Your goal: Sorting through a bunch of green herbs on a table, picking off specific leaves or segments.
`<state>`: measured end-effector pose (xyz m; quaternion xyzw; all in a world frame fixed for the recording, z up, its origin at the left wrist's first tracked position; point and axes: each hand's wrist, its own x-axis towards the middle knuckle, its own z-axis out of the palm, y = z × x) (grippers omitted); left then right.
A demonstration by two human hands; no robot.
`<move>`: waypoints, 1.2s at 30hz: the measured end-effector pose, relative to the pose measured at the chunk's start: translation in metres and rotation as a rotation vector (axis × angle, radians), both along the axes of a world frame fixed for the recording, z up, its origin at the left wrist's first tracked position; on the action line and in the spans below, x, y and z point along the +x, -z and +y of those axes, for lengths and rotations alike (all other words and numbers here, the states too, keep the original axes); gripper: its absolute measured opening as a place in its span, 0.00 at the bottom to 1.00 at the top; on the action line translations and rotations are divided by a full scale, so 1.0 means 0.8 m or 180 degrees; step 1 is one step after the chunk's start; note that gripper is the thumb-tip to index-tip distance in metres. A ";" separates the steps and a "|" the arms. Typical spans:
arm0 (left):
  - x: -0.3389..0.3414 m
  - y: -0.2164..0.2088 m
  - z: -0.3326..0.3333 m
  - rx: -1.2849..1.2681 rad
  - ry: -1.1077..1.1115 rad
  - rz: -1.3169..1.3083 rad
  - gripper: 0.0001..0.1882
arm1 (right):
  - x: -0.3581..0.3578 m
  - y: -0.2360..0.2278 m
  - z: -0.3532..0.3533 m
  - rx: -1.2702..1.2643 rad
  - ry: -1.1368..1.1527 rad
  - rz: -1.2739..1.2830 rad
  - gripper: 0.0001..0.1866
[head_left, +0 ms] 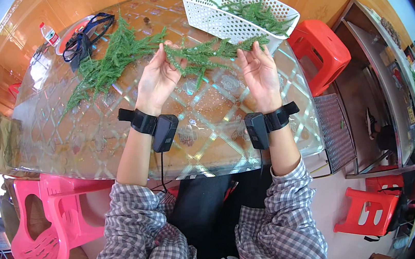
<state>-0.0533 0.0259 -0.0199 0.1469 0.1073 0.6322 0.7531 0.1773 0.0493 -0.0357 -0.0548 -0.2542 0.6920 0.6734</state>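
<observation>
Between my two hands a green needle-leaved artificial-looking sprig (203,55) is stretched sideways above the table. My left hand (158,81) is closed, thumb and fingers pinching the sprig's left part. At its right end my right hand (260,75) pinches the tip between thumb and fingertips, palm turned up. A heap of similar green sprigs (115,56) lies on the table to the left of my left hand, partly running up to it. Beyond my right hand stands a white perforated plastic basket (196,11) with more green sprigs (260,14) inside.
The round table (113,141) has a clear patterned cover. At its far left are dark straps (81,41) on a reddish dish and a clear bottle (49,35). Red stools (326,51) stand at right, a pink chair (59,215) at lower left, metal shelving (394,85) far right.
</observation>
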 end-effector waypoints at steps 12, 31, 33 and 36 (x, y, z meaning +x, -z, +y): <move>-0.007 -0.004 0.008 0.1455 -0.0044 0.1985 0.10 | -0.012 -0.027 -0.018 -0.0343 0.0898 -0.2095 0.07; 0.001 -0.014 0.000 0.1265 0.0122 0.2041 0.13 | -0.015 -0.020 -0.014 0.0070 0.0532 -0.1884 0.06; 0.001 -0.012 0.000 0.1236 0.0097 0.2229 0.13 | -0.018 -0.025 -0.018 0.0415 0.0856 -0.2761 0.06; 0.005 -0.009 -0.001 0.1195 0.0064 0.2594 0.13 | -0.022 -0.030 -0.025 0.1015 0.1335 -0.3623 0.05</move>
